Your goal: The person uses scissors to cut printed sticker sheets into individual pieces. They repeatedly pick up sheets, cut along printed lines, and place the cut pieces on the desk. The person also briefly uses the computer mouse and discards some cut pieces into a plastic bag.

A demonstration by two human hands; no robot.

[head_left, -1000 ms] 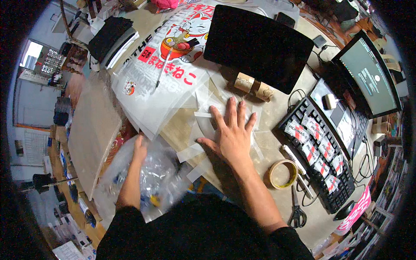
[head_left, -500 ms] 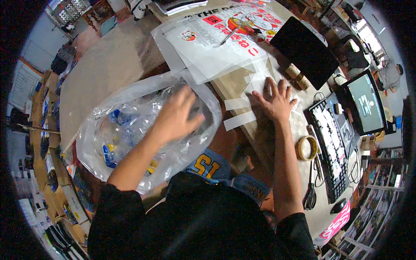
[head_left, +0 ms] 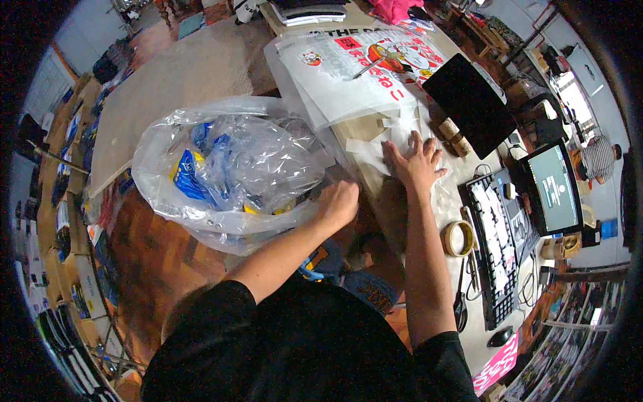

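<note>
My left hand (head_left: 339,204) is closed at the near right side of a large clear plastic bag (head_left: 157,157), beside the table edge. Its fingertips are turned away, so I cannot make out what is in them. Inside the wide-mouthed bag lie crumpled clear plastic and blue-and-yellow wrappers (head_left: 192,179). My right hand (head_left: 416,164) lies with fingers spread on whitish translucent sheet pieces (head_left: 372,151) on the table. Beyond it are large printed sheets (head_left: 328,84) with red lettering and a cartoon figure, and a pen (head_left: 368,68) on top.
On the right stand a dark flat panel (head_left: 470,104), a keyboard (head_left: 495,251), a lit monitor (head_left: 554,189) and a mouse (head_left: 500,336). A tape roll (head_left: 458,238) and black-handled scissors (head_left: 459,311) lie near my right forearm. Cardboard boxes (head_left: 80,244) line the left; another person (head_left: 598,159) is far right.
My left hand has moved from over the bag toward its near right side, and its fingers have closed. My right hand stays spread on the table. The view has shifted slightly.
</note>
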